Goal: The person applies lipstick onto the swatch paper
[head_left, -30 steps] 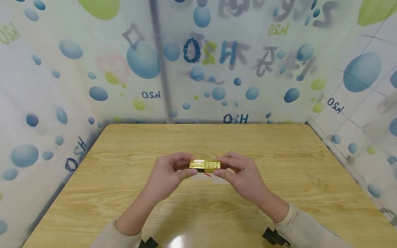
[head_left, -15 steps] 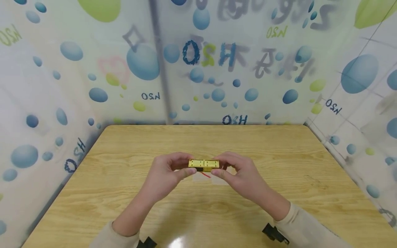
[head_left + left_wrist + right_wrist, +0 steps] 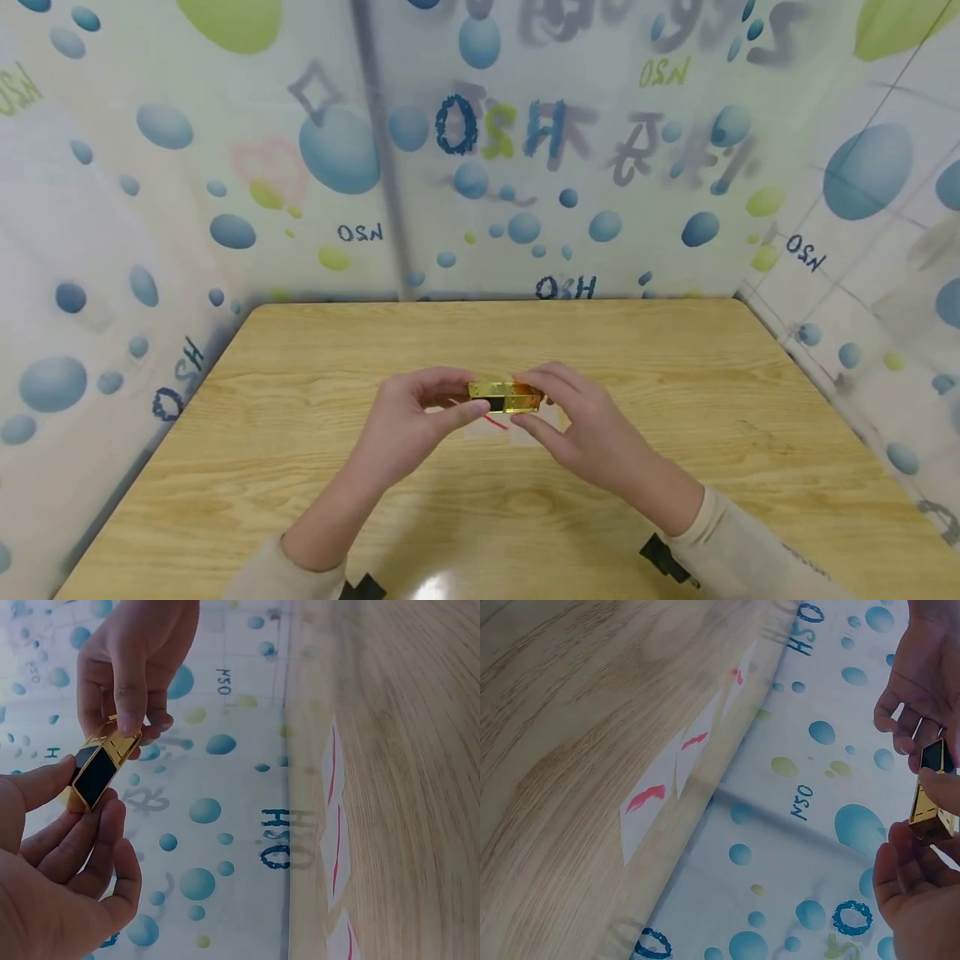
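A small gold block with black panels (image 3: 512,404) is held above the table between both hands in the head view. My left hand (image 3: 408,417) pinches its left end, the thumb lying along the front beside a black face. My right hand (image 3: 581,417) has its fingers on the top of the right end, its thumb near the lower edge. In the left wrist view the block (image 3: 96,774) shows a black face and gold ridged parts, with the right thumb pressing its far end. The right wrist view shows the block (image 3: 931,806) at the right edge, partly covered by a thumb.
White paper pieces (image 3: 534,435) with red strokes lie on the wooden table (image 3: 300,467) under the hands; several show in the left wrist view. A sheet patterned with bubbles (image 3: 480,225) stands behind and at both sides of the table.
The block has tilted and shifted slightly right, showing more of its black and gold front and less of its top. The right thumb has dropped a little from its front.
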The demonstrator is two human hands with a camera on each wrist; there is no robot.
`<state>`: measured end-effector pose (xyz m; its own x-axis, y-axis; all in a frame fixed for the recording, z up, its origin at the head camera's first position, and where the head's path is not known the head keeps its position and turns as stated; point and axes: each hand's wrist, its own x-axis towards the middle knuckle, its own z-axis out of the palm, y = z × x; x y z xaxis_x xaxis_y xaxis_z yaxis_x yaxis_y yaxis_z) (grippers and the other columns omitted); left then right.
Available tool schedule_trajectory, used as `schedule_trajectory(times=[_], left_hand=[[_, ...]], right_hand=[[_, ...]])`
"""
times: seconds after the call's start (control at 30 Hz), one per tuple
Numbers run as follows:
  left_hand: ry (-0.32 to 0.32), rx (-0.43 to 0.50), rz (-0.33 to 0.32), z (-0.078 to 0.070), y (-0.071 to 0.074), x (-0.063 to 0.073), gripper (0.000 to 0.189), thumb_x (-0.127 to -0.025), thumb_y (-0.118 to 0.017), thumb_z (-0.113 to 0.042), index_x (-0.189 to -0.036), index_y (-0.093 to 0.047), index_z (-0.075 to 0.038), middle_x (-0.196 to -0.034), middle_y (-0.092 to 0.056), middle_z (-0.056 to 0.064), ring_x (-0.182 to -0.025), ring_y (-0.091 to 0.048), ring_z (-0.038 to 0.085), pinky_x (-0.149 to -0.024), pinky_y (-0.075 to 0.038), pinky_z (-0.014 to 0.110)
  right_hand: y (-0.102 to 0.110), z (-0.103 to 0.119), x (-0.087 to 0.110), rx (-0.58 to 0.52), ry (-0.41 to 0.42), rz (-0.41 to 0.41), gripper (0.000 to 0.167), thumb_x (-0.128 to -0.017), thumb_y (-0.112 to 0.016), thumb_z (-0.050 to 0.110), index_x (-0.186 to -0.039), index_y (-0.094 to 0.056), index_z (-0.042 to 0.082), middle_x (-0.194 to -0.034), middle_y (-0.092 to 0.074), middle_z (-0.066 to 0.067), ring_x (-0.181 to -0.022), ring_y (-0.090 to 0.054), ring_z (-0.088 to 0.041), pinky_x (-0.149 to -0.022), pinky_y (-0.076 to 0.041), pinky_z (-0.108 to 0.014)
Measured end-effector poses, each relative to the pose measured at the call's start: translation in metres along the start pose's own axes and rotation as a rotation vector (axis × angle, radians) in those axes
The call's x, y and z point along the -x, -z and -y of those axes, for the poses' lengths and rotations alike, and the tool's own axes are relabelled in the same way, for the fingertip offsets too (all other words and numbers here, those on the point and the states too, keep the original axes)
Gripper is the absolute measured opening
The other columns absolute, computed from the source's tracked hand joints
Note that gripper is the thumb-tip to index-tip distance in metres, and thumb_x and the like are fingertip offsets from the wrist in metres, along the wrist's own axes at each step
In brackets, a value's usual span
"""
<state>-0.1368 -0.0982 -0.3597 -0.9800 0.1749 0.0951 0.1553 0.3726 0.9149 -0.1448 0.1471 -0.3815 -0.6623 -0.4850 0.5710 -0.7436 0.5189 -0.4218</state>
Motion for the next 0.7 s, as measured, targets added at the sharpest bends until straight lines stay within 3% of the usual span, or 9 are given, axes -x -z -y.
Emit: schedule_trajectory(times=[0.3,0.7], left_hand=[[-0.058,0.019,0.005,0.0,-0.0075,-0.0009,0.026,-0.091,-0.086,-0.029,-0.111,-0.081,-0.014,-0.098,-0.083,0.003,-0.088,-0.075,0.015,-0.077,-0.062,0.031],[-0.021,0.026,-0.011,0.0002,-0.0065,-0.0015,0.029,-0.092,-0.086,-0.032,-0.113,-0.081,-0.014,-0.102,-0.083,0.003,-0.089,-0.074,0.014,-0.076,-0.062,0.031]], right_hand=[[-0.0042,-0.0009,-0.0011,0.13,0.123,-0.036,0.045,-0.085,-0.091,0.012,-0.126,-0.072,0.006,-0.119,-0.07,-0.006,-0.105,-0.069,-0.017,-0.084,-0.065,-0.031],[-0.0093,-0.0006,-0.0065,0.197,0.193,-0.074,0.042,-0.083,-0.092,0.014,-0.12,-0.074,0.005,-0.115,-0.071,-0.006,-0.103,-0.068,-0.018,-0.082,-0.064,-0.03]])
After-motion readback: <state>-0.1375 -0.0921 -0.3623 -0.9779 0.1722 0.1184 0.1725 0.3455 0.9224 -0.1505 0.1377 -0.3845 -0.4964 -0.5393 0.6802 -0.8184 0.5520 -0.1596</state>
